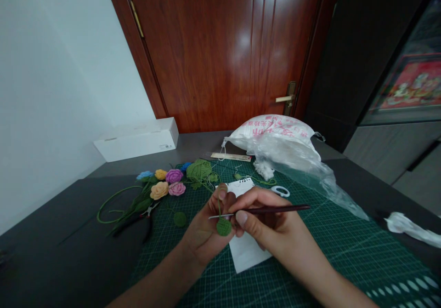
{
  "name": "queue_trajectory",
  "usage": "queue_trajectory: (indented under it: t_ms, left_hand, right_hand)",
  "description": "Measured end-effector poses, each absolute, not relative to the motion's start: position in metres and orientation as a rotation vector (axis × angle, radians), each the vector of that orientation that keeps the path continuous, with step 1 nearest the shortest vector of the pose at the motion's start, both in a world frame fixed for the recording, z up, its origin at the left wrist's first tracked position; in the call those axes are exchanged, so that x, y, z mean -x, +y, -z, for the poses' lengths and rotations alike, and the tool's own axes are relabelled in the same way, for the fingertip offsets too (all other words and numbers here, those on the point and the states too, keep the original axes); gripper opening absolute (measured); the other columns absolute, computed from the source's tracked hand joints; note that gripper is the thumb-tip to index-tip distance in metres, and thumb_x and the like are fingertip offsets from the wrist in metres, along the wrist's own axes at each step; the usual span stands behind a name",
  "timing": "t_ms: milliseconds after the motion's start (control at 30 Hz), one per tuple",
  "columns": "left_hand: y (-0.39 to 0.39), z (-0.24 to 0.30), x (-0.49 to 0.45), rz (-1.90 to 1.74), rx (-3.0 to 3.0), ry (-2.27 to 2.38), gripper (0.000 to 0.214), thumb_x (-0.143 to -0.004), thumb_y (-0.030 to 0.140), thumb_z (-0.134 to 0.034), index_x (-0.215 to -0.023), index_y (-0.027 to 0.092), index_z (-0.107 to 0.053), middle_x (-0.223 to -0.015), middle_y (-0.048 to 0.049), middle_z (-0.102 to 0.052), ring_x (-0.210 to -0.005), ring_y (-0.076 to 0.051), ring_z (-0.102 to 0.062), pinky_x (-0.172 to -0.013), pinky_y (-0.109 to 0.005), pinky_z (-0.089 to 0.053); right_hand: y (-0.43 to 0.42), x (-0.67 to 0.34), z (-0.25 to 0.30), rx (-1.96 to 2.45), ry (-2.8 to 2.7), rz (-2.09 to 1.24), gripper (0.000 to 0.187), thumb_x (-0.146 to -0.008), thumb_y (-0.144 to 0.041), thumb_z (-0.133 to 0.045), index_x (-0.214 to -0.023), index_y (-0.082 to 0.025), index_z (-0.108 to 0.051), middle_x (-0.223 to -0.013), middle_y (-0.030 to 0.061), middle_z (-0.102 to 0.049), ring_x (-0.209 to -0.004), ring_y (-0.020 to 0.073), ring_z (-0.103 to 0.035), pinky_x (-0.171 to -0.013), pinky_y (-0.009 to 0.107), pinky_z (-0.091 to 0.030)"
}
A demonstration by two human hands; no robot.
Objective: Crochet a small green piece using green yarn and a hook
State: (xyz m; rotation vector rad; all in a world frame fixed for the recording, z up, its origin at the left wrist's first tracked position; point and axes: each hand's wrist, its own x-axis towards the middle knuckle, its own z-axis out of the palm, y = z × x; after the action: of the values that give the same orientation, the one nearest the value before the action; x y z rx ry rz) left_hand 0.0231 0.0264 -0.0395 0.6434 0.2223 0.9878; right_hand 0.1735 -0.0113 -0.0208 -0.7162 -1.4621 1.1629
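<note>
Over the cutting mat (310,253) on the bench (69,253): two green crochet discs, one hook (268,210), one yarn ball (199,169) and roughly six crochet flowers (174,176). Left hand (203,234) grip is pinched shut on the held disc (223,227); the loose disc (179,219) lies just left of it. Right hand (272,230) grip is closed pen-style on the hook, tip at the held disc, hands touching.

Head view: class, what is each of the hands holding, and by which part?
The right hand grips the crochet hook near its working end, pen-style. The left hand pinches the green crocheted disc at its edge.
</note>
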Motion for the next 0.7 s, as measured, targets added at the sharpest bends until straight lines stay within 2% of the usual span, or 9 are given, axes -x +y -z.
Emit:
queue_trajectory:
  t_ms: [333,433,567,700]
  left_hand:
    - [0.026,0.051,-0.022,-0.954,-0.598,0.103,0.026,-0.069,0.015,-0.091,-0.077,0.022,-0.068,-0.063,0.0069,-0.065,-0.057,-0.012,-0.065,-0.052,-0.019,-0.053]
    - [0.026,0.053,-0.022,-0.951,-0.599,0.088,0.025,-0.072,0.02,-0.091,-0.079,0.022,-0.067,-0.065,0.0071,-0.065,-0.056,-0.011,-0.065,-0.051,-0.019,-0.053]
    - [0.026,0.051,-0.022,-0.945,-0.593,0.113,0.027,-0.072,0.027,-0.091,-0.076,0.022,-0.065,-0.06,0.0081,-0.06,-0.055,-0.012,-0.063,-0.052,-0.02,-0.052]
    - [0.025,0.048,-0.023,-0.96,-0.589,0.143,0.027,-0.07,0.028,-0.093,-0.074,0.021,-0.066,-0.059,0.007,-0.059,-0.056,-0.012,-0.061,-0.056,-0.022,-0.053]
  right_hand:
    - [-0.014,-0.17,0.017,0.639,-1.417,-1.181,0.007,-0.088,-0.024,-0.077,-0.094,-0.021,-0.073,-0.086,0.0005,-0.078,-0.067,0.0087,-0.07,-0.064,0.019,-0.057]
    - [-0.014,-0.171,0.018,0.672,-1.422,-1.169,0.007,-0.087,-0.025,-0.077,-0.092,-0.021,-0.073,-0.08,0.0007,-0.077,-0.066,0.011,-0.071,-0.063,0.022,-0.058]
    - [-0.014,-0.172,0.019,0.717,-1.434,-1.14,0.009,-0.087,-0.029,-0.077,-0.089,-0.021,-0.073,-0.08,0.0025,-0.078,-0.062,0.0127,-0.069,-0.058,0.025,-0.055]
    - [-0.014,-0.171,0.019,0.759,-1.469,-1.146,0.007,-0.084,-0.023,-0.077,-0.088,-0.021,-0.071,-0.081,0.0024,-0.078,-0.06,0.0128,-0.067,-0.051,0.024,-0.048]
